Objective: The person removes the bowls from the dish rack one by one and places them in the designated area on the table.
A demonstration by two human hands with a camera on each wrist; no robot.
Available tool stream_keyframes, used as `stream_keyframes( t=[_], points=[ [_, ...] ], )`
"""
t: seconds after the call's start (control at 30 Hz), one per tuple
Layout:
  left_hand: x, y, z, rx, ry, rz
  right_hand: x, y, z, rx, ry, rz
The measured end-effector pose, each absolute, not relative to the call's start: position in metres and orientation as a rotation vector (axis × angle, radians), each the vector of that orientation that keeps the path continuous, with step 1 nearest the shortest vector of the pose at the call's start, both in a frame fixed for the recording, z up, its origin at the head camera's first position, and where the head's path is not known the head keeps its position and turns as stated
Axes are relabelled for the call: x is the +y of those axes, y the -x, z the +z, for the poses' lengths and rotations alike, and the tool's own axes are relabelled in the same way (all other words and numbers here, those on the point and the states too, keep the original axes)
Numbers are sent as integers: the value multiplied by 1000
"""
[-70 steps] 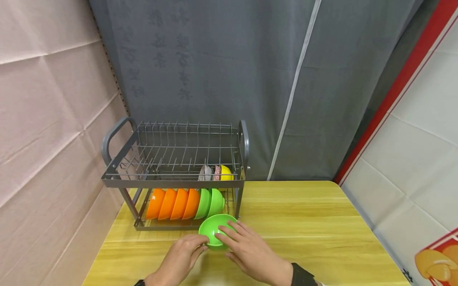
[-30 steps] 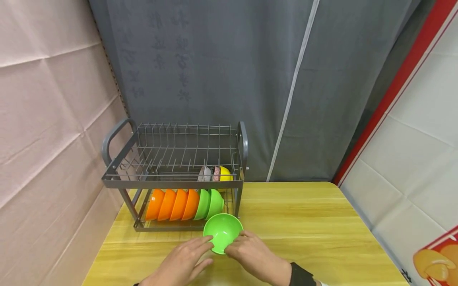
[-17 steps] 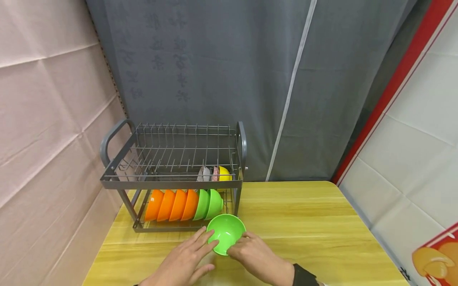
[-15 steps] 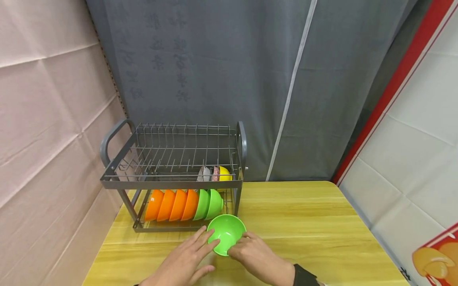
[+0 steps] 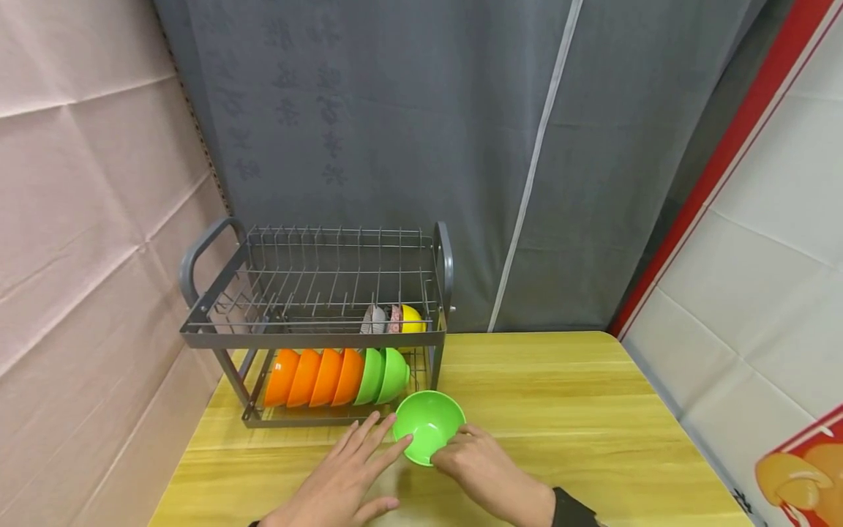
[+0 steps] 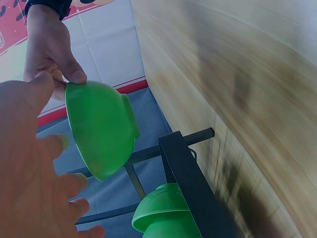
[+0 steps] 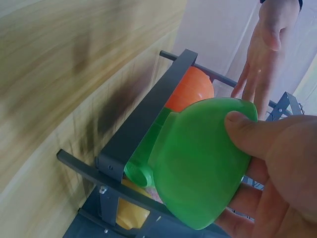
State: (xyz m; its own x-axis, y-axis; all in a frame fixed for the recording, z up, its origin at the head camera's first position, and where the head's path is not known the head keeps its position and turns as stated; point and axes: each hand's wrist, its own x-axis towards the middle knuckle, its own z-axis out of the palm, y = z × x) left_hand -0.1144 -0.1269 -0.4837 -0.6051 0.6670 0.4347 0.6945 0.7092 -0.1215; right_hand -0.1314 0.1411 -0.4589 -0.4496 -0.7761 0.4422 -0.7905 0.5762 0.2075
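Note:
A green bowl [image 5: 428, 423] is off the table, just in front of the dish rack's right front corner, its hollow facing up toward the head camera. My right hand [image 5: 486, 472] pinches its rim on the near right side; the thumb lies on the outer wall in the right wrist view. At the bowl's left, my left hand [image 5: 345, 472] is spread with straight fingers, fingertips close to the rim. The left wrist view shows the bowl [image 6: 101, 126] hanging from the right hand [image 6: 49, 49], with the left hand [image 6: 34, 168] beside its open side.
The two-tier dish rack [image 5: 316, 341] stands at the table's back left. Its lower tier holds several orange bowls [image 5: 306, 377] and green bowls [image 5: 393, 375] on edge. White [image 5: 375, 320], pink [image 5: 395, 319] and yellow [image 5: 413, 319] dishes show at the rack's right rear. The wooden table [image 5: 560, 410] extends right.
Earlier the left hand pinched the rim and the right fingers were spread over the bowl. The right hand then took the rim, the left let go, and the bowl shifted slightly right.

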Motion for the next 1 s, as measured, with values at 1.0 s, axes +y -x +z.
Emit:
stream_keyframes(
  t=[1.0],
  points=[
    [-99, 122, -473, -2610, 1217, -215, 212, 144, -463, -2451, -899, -7]
  ],
)
